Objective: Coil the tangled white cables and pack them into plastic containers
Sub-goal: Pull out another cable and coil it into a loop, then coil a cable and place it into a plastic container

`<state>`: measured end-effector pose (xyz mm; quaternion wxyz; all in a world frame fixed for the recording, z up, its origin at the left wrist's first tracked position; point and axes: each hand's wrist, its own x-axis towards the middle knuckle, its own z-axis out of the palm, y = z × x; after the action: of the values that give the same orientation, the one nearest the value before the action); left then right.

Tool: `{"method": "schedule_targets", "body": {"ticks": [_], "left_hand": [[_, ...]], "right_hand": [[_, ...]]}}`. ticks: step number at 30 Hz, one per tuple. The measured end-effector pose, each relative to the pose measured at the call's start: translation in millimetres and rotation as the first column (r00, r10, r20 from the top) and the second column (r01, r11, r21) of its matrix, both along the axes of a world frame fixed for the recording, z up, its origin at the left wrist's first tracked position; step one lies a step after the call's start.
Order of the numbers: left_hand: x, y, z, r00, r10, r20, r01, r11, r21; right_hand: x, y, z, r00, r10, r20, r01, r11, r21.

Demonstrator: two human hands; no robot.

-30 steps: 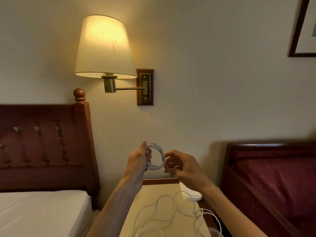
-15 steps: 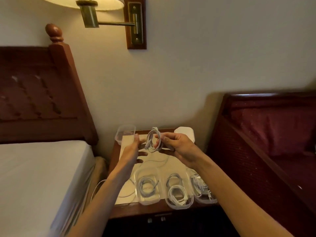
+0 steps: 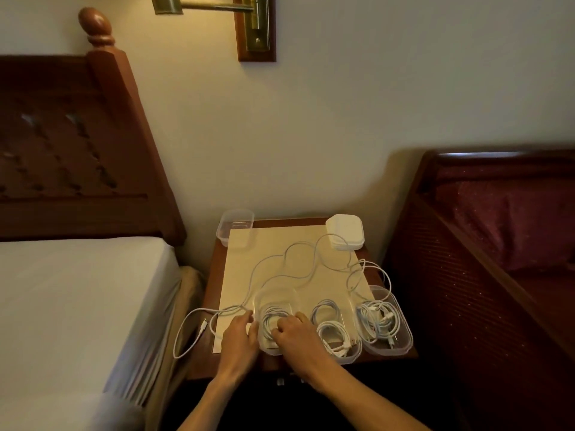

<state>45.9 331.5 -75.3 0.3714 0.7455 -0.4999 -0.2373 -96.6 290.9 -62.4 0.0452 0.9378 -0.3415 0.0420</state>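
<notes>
While the desk (image 3: pixel 298 225) stood wedged between two beds, we worked at its near edge, where three containers sat in a row. Our left hand (image 3: pixel 238 335) braced the left container (image 3: pixel 277 321), fingers loosely curled against its wall, clamped on nothing; our right hand (image 3: pixel 295 332) pinched the coiled cable (image 3: pixel 270 321) down inside it. One loose cable (image 3: pixel 280 269) sprawled across the open middle, trailing off the left edge.

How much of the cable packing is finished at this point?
Done: the middle container and right container each hold coiled cables. In hand: the left hand and right hand are at the left container, settling a coil into it. Left: a loose cable sprawls across the nightstand; the empty container and lids wait.
</notes>
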Motion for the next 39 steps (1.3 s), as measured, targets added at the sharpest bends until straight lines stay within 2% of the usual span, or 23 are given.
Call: {"method": "schedule_targets", "body": {"ticks": [5, 11, 14, 20, 25, 27, 29, 32, 35, 39], "left_hand": [[0.3, 1.3, -3.3, 0.998, -0.059, -0.034, 0.06, 0.998, 0.016], [1.1, -3.1, -2.3, 0.993, -0.057, -0.099, 0.055, 0.998, -0.018], [0.1, -6.1, -2.9, 0.996, -0.058, -0.07, 0.056, 0.998, -0.027], [-0.4, -19.2, -2.9, 0.998, -0.056, -0.031, 0.055, 0.998, -0.031], [2.7, -34.3, -5.3, 0.997, -0.069, -0.045, 0.071, 0.996, 0.046], [8.0, -37.6, -3.9, 0.996, -0.062, 0.069, 0.054, 0.992, 0.115], [16.5, -42.8, 4.5, 0.978, 0.014, 0.206, -0.035, 0.994, 0.099], [31.1, -64.9, 26.9, 0.973, 0.118, 0.198, -0.116, 0.993, -0.021], [55.5, -106.7, 41.9, 0.971, 0.19, 0.148, -0.181, 0.981, -0.069], [96.8, -168.3, 44.4, 0.95, 0.277, 0.146, -0.272, 0.961, -0.049]], "right_hand": [[3.4, -4.5, 2.1, 1.0, -0.006, -0.028, 0.01, 0.99, 0.14], [-3.1, -6.3, -3.1, 0.988, -0.071, 0.138, 0.04, 0.976, 0.216], [-1.2, -11.0, -5.1, 0.99, -0.129, 0.058, 0.112, 0.966, 0.233], [-0.6, -27.0, -6.7, 0.974, -0.211, 0.086, 0.18, 0.944, 0.277], [-3.2, -39.7, -6.0, 0.986, -0.153, 0.066, 0.133, 0.962, 0.238], [-3.3, -42.7, -11.3, 0.98, -0.141, 0.142, 0.11, 0.973, 0.203], [-1.1, -47.8, -11.2, 0.958, -0.13, 0.257, 0.097, 0.986, 0.138], [10.5, -63.9, 1.2, 0.892, -0.118, 0.437, 0.089, 0.992, 0.087], [33.7, -88.9, 15.9, 0.82, -0.19, 0.54, 0.098, 0.976, 0.194], [77.6, -140.2, 26.4, 0.725, -0.373, 0.58, 0.121, 0.897, 0.425]]}}
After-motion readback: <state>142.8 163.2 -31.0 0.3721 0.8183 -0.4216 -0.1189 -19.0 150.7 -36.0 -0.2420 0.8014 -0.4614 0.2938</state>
